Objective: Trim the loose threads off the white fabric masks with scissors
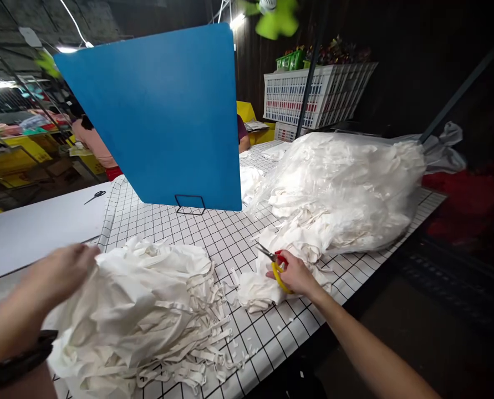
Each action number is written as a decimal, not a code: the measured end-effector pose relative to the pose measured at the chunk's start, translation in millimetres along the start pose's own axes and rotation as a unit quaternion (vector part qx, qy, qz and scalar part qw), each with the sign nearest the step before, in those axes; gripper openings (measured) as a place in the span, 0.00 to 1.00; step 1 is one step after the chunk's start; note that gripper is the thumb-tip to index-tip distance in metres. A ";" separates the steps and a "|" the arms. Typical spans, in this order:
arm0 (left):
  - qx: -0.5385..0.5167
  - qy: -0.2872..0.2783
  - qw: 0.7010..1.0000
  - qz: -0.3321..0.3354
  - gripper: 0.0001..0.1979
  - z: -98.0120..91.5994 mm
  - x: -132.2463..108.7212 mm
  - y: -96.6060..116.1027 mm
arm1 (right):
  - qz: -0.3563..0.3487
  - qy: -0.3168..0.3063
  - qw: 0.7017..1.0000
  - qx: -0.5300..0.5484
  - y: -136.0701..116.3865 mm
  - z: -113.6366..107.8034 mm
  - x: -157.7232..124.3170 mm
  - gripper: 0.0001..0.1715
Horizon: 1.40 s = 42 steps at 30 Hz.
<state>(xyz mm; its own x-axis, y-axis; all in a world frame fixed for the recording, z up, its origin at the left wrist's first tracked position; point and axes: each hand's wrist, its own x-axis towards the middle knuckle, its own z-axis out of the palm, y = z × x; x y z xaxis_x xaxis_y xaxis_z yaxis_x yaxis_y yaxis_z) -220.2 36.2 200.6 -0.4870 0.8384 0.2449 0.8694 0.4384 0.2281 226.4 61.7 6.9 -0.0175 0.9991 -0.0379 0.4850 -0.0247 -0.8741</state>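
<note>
My right hand (pixel 296 274) is closed around the red and yellow handles of a pair of scissors (pixel 280 274). Their metal blades point up and left, over a smaller heap of white cloth pieces (pixel 257 288). On the left, my left hand (pixel 66 274) is smeared by motion at the upper left edge of a large pile of white fabric pieces with straps (pixel 147 305). Its fingers are too blurred to show whether they grip any cloth. Narrow straps from this pile spread rightward across the grid-patterned tabletop (pixel 238 244).
A blue board (pixel 159 116) stands upright in a wire stand (pixel 190 205). Behind the small heap lies a big clear plastic bag of white fabric (pixel 350 188). Black scissors (pixel 95 197) rest at left. White crates (pixel 296 97) and other people (pixel 92 141) are beyond.
</note>
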 end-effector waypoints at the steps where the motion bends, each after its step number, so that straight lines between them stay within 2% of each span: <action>1: 0.042 -0.049 0.998 0.001 0.15 11.3 -1.0 0.1 | -0.002 0.002 1.000 -0.008 -2.4 6.5 -1.5 0.21; 2: 0.071 -0.067 0.995 -0.001 0.18 20.3 -7.2 2.0 | -0.003 0.003 1.000 -0.012 -4.4 11.5 -2.9 0.19; 3: 0.086 -0.049 0.995 0.002 0.22 26.9 -18.1 6.2 | -0.003 0.002 1.000 -0.013 -6.0 14.5 -4.0 0.16; 4: 0.079 0.006 0.997 0.010 0.26 31.6 -32.9 12.9 | -0.002 -0.001 1.000 -0.011 -7.5 15.4 -4.6 0.13; 5: 0.047 0.058 0.996 0.042 0.28 35.1 -50.0 22.2 | -0.002 -0.004 1.000 -0.004 -9.0 14.0 -4.8 0.11; 7: -0.078 0.069 0.983 0.150 0.24 42.7 -85.7 46.8 | -0.006 -0.016 1.000 0.023 -13.7 4.7 -4.2 0.12; 9: -0.193 -0.023 0.957 0.217 0.18 55.9 -116.3 76.1 | -0.017 -0.026 0.998 0.058 -22.7 -11.2 -3.5 0.16; 10: -0.246 -0.102 0.932 0.245 0.17 65.1 -128.5 91.2 | -0.024 -0.028 0.996 0.080 -29.1 -20.4 -3.5 0.17; 12: -0.330 -0.263 0.862 0.282 0.16 86.7 -147.4 120.6 | -0.047 -0.034 0.987 0.148 -45.1 -38.0 -4.5 0.19; 13: -0.361 -0.315 0.831 0.284 0.16 97.6 -154.6 134.6 | -0.059 -0.044 0.979 0.189 -53.8 -45.1 -5.2 0.19; 15: -0.413 -0.358 0.787 0.286 0.17 116.3 -165.7 159.6 | -0.078 -0.072 0.958 0.266 -69.8 -53.6 -6.1 0.19; 18: -0.472 -0.363 0.753 0.279 0.16 132.8 -175.0 184.8 | -0.089 -0.077 0.943 0.312 -84.1 -51.2 -3.8 0.19; 20: -0.470 -0.366 0.759 0.264 0.13 137.4 -176.0 190.4 | -0.093 -0.042 0.942 0.320 -86.5 -44.1 -0.1 0.21; 22: -0.438 -0.355 0.788 0.247 0.13 138.5 -173.1 187.0 | -0.097 0.010 0.943 0.318 -86.0 -38.0 4.8 0.22; 24: -0.401 -0.336 0.820 0.234 0.14 137.4 -167.9 177.5 | -0.102 0.069 0.942 0.312 -84.9 -35.6 11.8 0.23; 27: -0.356 -0.324 0.847 0.225 0.17 135.7 -161.1 159.0 | -0.106 0.149 0.935 0.305 -83.2 -38.1 29.7 0.23; 30: -0.312 -0.309 0.867 0.235 0.12 140.0 -160.8 141.6 | -0.093 0.179 0.937 0.286 -78.0 -41.1 53.1 0.23; 32: -0.289 -0.300 0.877 0.241 0.06 146.5 -164.7 131.5 | -0.070 0.150 0.951 0.261 -71.6 -40.2 62.5 0.23; 34: -0.277 -0.297 0.882 0.238 0.04 153.3 -170.6 122.9 | -0.039 0.087 0.969 0.228 -63.8 -35.6 59.7 0.23; 38: -0.312 -0.241 0.886 0.244 0.05 160.6 -184.2 114.7 | 0.004 -0.089 0.981 0.173 -51.4 -14.9 19.2 0.20; 40: -0.350 -0.206 0.879 0.249 0.06 161.5 -191.0 115.8 | 0.003 -0.203 0.969 0.140 -48.9 -1.8 -5.3 0.21; 42: -0.387 -0.185 0.872 0.237 0.06 162.5 -198.1 118.9 | -0.014 -0.262 0.959 0.105 -48.0 9.8 -23.7 0.19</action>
<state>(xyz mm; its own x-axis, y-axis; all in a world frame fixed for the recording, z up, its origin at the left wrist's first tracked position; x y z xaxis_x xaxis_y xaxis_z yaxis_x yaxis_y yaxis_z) -6.8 -25.1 26.2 0.0963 0.9760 0.1955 0.5782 -0.2147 0.7872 195.0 38.8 45.1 -0.4912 0.8470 -0.2033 0.2917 -0.0600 -0.9546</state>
